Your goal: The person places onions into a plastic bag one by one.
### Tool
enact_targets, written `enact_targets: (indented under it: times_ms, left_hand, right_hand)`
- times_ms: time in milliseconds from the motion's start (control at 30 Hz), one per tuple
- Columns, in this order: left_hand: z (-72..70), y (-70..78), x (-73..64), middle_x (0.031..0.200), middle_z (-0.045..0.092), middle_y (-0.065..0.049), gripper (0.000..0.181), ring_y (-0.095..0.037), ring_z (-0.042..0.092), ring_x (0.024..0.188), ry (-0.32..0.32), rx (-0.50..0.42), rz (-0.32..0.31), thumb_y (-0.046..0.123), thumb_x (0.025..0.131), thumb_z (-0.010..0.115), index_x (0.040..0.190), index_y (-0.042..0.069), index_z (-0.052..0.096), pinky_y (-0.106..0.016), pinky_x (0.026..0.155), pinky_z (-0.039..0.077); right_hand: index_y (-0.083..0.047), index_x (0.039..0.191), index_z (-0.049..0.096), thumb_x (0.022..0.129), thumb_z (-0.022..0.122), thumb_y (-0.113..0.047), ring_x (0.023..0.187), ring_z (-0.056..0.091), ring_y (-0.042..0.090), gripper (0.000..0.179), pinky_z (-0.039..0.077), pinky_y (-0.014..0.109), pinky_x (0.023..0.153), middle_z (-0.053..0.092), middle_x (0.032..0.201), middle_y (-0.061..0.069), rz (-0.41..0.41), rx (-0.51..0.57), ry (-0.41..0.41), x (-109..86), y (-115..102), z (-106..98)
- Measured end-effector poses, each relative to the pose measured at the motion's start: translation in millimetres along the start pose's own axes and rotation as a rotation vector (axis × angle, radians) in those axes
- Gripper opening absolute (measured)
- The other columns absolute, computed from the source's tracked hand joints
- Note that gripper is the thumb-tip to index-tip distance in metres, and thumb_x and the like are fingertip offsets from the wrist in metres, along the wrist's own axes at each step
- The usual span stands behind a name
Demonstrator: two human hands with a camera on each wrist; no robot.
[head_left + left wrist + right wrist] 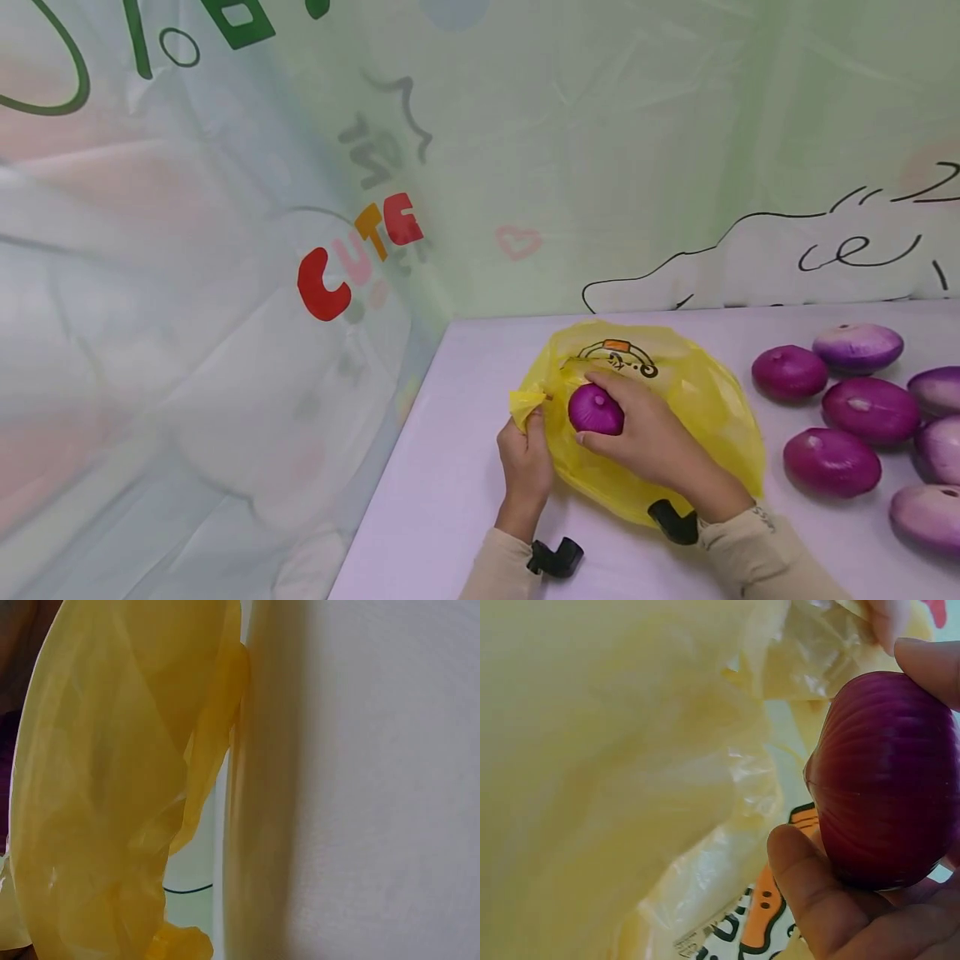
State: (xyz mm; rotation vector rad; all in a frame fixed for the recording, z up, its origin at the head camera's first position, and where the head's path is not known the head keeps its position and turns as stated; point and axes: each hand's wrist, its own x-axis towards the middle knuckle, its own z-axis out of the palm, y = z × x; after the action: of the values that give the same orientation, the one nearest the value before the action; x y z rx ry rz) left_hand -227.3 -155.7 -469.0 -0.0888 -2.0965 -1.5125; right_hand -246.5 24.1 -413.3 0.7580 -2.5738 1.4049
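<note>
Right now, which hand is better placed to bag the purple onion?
Probably the right hand: it grips the onion at the yellow bag, while the left hand holds the bag's edge.

Right of yellow plastic bag point(708, 408): three purple-and-white vegetables point(942, 450) cut off by head view's edge. On bag: small lettering point(617, 362) illegible. Over bag: red onion point(889, 780) cropped in right wrist view.

Over on the table point(427, 492), the plastic bag point(708, 400) lies toward the back, before the rear drape point(600, 158); a side drape point(165, 333) hangs at the left. The person's left hand point(527, 458) is at the bag's left edge. Just right of it, the right hand point(651, 433) has an onion point(594, 410) over the bag. More onions point(870, 411) sit farther right.
</note>
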Motion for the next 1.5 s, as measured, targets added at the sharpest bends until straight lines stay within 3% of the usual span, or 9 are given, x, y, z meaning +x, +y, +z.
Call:
enact_targets:
  times_ms: [700, 1500]
  left_hand:
    - [1.7, -2.0, -0.1, 0.108, 0.075, -0.011, 0.029, -0.014, 0.067, 0.092, 0.002, 0.000, 0.057, 0.012, 0.110, 0.047, 0.115, -0.002, 0.071, -0.029, 0.086, 0.060]
    - [0.2, 2.9, -0.6, 0.116, 0.075, -0.010, 0.030, -0.023, 0.071, 0.109, -0.041, 0.024, 0.110, 0.010, 0.109, 0.044, 0.119, -0.002, 0.071, -0.034, 0.096, 0.059]
  right_hand:
    - [0.006, 0.144, 0.054, 0.081, 0.089, -0.021, 0.117, 0.062, 0.042, 0.076, 0.059, 0.055, 0.091, 0.060, 0.138, 0.027, 0.011, -0.008, -0.021, -2.1, 15.0, 20.8]
    - [0.005, 0.150, 0.048, 0.084, 0.087, -0.028, 0.114, 0.064, 0.040, 0.083, 0.060, 0.054, 0.091, 0.060, 0.137, 0.028, 0.133, -0.050, -0.137, -5.5, 22.3, 34.0]
